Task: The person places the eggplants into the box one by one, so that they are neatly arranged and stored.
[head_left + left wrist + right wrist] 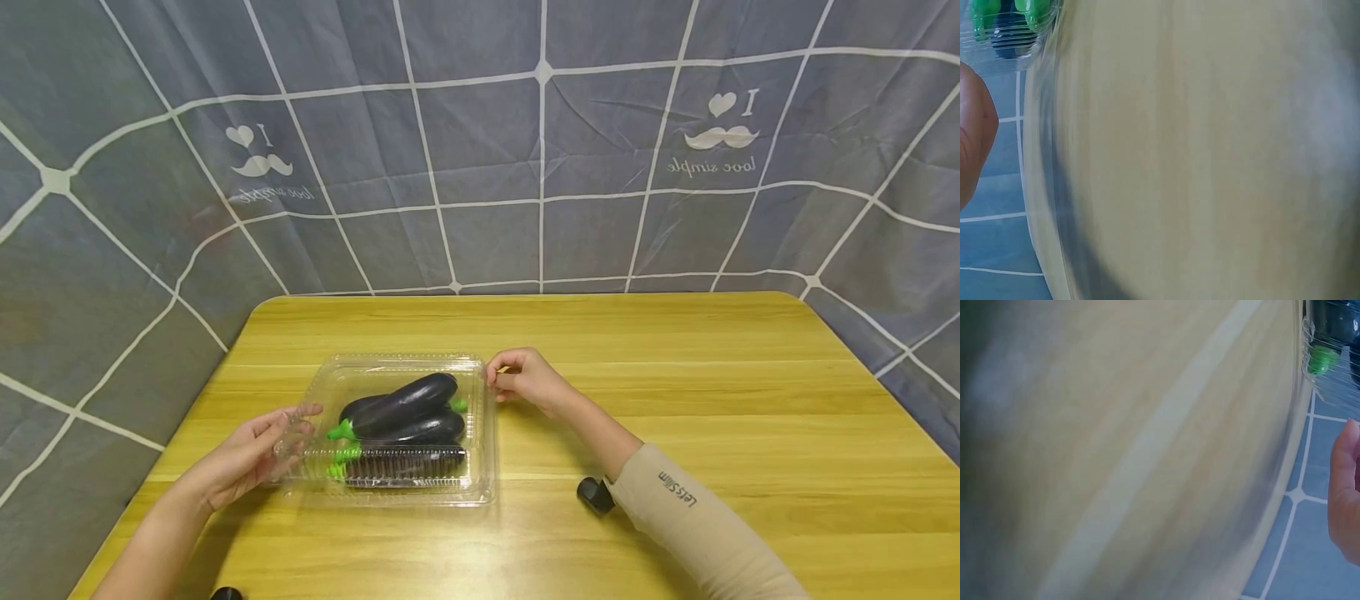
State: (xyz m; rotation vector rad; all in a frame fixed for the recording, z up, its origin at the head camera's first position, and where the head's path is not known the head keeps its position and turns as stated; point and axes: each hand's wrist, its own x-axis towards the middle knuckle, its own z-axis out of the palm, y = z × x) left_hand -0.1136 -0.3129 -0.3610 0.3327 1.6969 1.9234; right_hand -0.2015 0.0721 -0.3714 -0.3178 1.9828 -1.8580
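A clear plastic clamshell box [480,487] sits on the table left of centre, with several dark purple eggplants [408,408] with green stems inside. Its ridged clear wall crosses over the front eggplants in the head view. At the left side, my left hand [243,457] grips the box's edge, some fingers showing through the plastic. My right hand [531,383] pinches at the far right edge of the box, thumb and fingertips together. Each wrist view catches only part of a hand and one corner of the box.
The yellow wood-grain table [675,358] meets a grey curtain [487,150] with white lines at its back. A black object [595,495] lies by the right sleeve, and another dark piece [227,593] shows at the bottom edge near the left forearm.
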